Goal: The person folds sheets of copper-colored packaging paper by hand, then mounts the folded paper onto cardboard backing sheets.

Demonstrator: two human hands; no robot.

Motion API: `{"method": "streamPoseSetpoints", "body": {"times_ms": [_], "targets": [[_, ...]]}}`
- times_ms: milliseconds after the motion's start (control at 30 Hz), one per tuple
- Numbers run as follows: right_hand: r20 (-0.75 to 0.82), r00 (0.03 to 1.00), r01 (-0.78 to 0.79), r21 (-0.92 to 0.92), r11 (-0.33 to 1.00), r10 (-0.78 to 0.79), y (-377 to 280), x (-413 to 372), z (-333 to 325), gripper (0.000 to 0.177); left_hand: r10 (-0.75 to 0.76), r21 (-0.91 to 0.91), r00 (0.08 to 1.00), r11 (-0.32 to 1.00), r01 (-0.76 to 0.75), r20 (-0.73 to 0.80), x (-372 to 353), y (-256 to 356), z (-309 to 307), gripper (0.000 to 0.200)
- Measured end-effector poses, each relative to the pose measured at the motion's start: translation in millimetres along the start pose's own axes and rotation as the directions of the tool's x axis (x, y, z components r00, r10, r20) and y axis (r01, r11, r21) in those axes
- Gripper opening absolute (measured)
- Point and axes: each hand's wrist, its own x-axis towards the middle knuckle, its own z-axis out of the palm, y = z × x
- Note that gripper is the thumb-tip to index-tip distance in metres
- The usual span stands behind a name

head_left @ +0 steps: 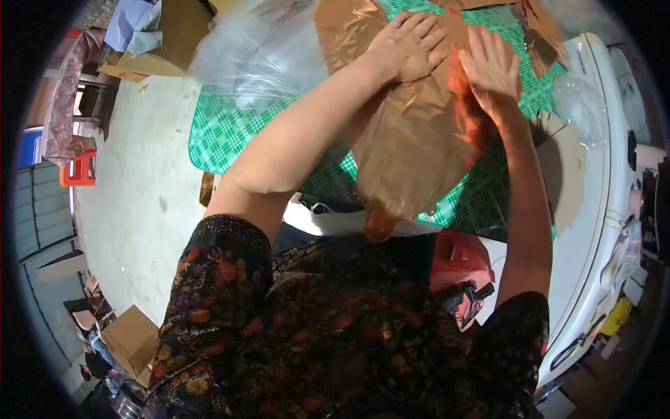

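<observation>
Head view: your left arm (300,133), slanting forward and inward; left hand (410,50), palm down, fingers extended and slightly parted, flat on the brown film (412,153). Your right arm (527,195), bent forward; right hand (492,70), fingers narrowly spread, thumb apart, touching the film's right side. Film: creased, across the green checked surface (234,129), near end overhanging its edge.

- Looks like thin, copper-brown plastic sheeting (412,157) — glossy, creased and wrinkled.
- Lies spread out over the green checked tabletop (227,136), widest in the middle — tapers to a narrow tip past the near edge.
</observation>
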Motion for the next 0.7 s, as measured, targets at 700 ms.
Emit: {"method": "streamPoseSetpoints", "body": {"times_ms": [700], "targets": [[-0.098, 0.975, 0.184, 0.86, 0.476, -0.2, -102, -131, -171, 0.042, -0.024, -0.017, 0.997, 1.0, 0.026, 0.074, -1, 7, -19, 0.056]]}}
